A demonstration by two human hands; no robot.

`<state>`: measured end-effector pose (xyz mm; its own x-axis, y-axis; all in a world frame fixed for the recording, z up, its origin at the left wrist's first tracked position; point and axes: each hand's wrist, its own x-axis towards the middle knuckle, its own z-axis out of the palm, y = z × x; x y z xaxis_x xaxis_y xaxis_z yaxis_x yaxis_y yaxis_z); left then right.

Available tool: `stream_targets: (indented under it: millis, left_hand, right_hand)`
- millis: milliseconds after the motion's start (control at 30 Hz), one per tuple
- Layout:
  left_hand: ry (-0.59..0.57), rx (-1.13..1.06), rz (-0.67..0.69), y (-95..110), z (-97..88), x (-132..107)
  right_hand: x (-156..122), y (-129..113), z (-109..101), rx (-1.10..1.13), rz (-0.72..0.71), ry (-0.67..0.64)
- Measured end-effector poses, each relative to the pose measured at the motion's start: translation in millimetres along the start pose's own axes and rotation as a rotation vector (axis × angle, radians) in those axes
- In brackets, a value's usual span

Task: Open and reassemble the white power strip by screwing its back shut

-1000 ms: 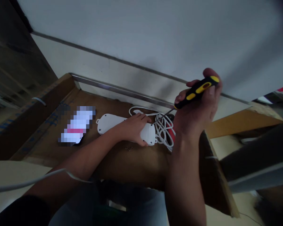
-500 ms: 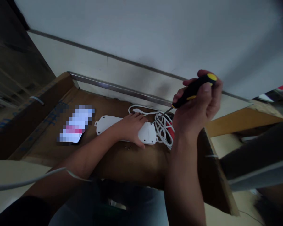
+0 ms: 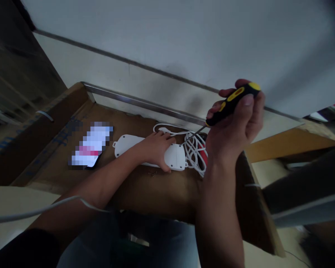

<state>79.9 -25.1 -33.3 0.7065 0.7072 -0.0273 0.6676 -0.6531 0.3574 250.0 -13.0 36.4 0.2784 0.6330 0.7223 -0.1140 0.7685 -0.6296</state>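
A white power strip (image 3: 175, 158) lies face down on brown cardboard, screw holes showing near its corners. Across its middle rests my left hand (image 3: 157, 148), gripping it with the fingers over the far edge and the thumb at the near edge. My right hand (image 3: 237, 115) is wrapped round the black and yellow handle of a screwdriver (image 3: 230, 106). The shaft slants down to the left, its tip at the hole in the strip's far right corner. Several small screws (image 3: 153, 174) lie on the cardboard just in front of the strip.
A phone (image 3: 91, 147) with a lit, pixelated screen lies to the left. The coiled white cord (image 3: 194, 150) sits right of the strip, beside something red (image 3: 203, 153). Cardboard sides (image 3: 44, 123) rise left and right, and a metal bar (image 3: 145, 105) runs along the back.
The screwdriver handle has turned in my right hand, bringing a yellow stripe to the top. Its tip stays at the same corner hole, and my left hand keeps its place on the power strip.
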Motion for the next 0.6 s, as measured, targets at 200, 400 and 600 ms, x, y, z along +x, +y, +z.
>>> stream_targets:
  millis: [200, 400, 600]
  left_hand:
    - [0.02, -0.027, 0.03, 2, 2.0, -2]
    - [0.015, -0.039, 0.034, 0, 2.6, 1]
    - [-0.002, 0.008, 0.062, 0, 0.6, 6]
  right_hand:
    - [-5, -12, 11, -0.172, -0.046, 0.127]
    - [-7, -18, 22, -0.244, -0.072, 0.295]
    - [-8, -10, 22, -0.182, -0.067, 0.202]
